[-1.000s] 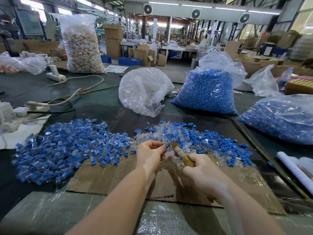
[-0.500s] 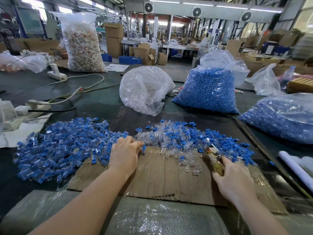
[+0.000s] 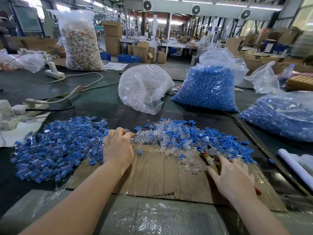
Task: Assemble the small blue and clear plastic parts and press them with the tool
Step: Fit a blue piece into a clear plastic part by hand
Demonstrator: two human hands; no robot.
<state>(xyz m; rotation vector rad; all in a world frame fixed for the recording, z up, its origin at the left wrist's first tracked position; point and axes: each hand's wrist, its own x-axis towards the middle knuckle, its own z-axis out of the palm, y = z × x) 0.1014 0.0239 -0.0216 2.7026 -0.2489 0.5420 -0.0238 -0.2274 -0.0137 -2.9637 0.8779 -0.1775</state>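
— Both hands are down on the cardboard sheet; what are they doing?

— Her left hand sits at the seam between the two heaps, fingers curled at the edge of the loose parts. It looks like it is pinching a clear piece, but the fingertips are hidden behind the knuckles, so I cannot tell if anything is actually held.

— And the right hand?

— It lies flat over the handle of the pressing tool, fingers spread and fairly straight. That reads as resting on it, not a closed grip. The tool lies on the cardboard with its metal nose pointing away into the parts.

— Why is the pile split like that?

— My guess is sorting by stage. The heap of joined blue-and-clear pieces is on the left, well apart from the tool. The unassembled mix of clear shells and blue inserts sits in the middle and right, just beyond the cardboard's far edge, within reach of both hands.

— So the cardboard is the work surface?

— Likely, it gives a firm but forgiving pad for pressing. A few stray clear shells lie on it near the tool.

— What about the bags behind?

— A clear bag and a bag of blue inserts stand further back on the bench, probably as refill stock. Another blue bag lies to the right.
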